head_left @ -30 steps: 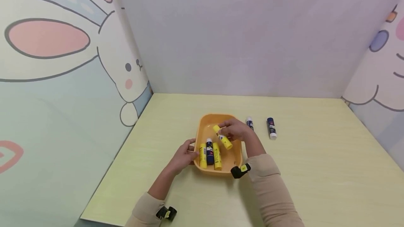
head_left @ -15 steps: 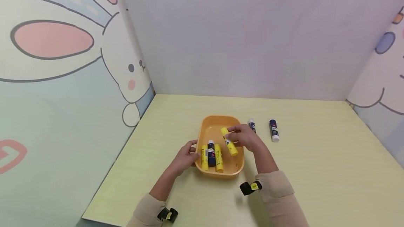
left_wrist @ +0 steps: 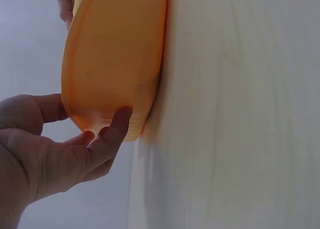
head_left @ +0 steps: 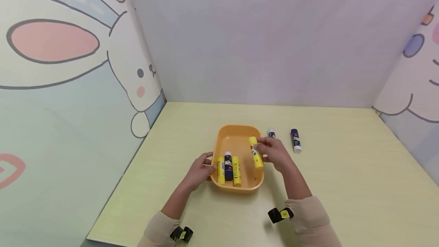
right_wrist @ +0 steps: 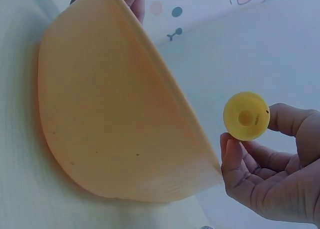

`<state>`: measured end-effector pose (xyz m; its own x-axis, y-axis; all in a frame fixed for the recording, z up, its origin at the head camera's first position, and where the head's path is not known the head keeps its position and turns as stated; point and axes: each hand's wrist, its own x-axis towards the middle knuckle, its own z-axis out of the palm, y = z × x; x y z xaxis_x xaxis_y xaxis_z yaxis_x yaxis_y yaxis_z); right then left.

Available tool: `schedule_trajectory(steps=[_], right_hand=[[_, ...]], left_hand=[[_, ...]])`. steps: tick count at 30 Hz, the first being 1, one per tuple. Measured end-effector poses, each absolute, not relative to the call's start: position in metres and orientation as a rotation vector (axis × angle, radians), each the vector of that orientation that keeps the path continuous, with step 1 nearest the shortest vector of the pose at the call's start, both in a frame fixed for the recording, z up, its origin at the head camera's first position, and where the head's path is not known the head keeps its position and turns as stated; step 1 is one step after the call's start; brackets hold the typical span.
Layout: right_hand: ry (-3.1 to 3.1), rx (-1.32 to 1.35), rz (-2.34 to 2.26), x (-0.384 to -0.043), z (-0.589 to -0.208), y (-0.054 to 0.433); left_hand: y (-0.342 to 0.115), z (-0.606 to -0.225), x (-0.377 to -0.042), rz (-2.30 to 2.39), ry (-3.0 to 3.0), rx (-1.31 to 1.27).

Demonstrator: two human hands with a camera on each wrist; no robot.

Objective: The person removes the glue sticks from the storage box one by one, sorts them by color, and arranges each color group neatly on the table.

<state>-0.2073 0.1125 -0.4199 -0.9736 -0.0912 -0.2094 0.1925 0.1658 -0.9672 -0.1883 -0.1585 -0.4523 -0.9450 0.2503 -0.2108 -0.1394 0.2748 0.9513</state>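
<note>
My right hand (head_left: 276, 154)'s pinching a yellow cylindrical tube (head_left: 256, 155) over the right side of an orange rounded plastic bin (head_left: 236, 140), and my left hand (head_left: 199, 170) grips its left wall. Near left inside there's a navy tube with a white end (head_left: 228, 166) between two yellow ones (head_left: 236, 171). Two more navy-and-white tubes (head_left: 296, 140) lie right of it on the pale worktop (head_left: 343, 163).
</note>
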Motion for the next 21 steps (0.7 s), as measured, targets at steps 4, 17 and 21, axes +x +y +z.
schedule_trajectory(steps=[4, 17, 21], right_hand=[[2.211, 0.138, -1.94, -0.202, -0.424, 0.117], [2.139, 0.135, -2.038, -0.191, -0.432, 0.126], [2.107, 0.148, -2.046, -0.189, -0.436, 0.132]], left_hand=[[-0.159, -0.453, -0.188, 1.727, 2.229, 0.073], [-0.155, -0.423, -0.176, 1.714, 2.21, 0.052], [-0.156, -0.425, -0.175, 1.723, 2.209, 0.063]])
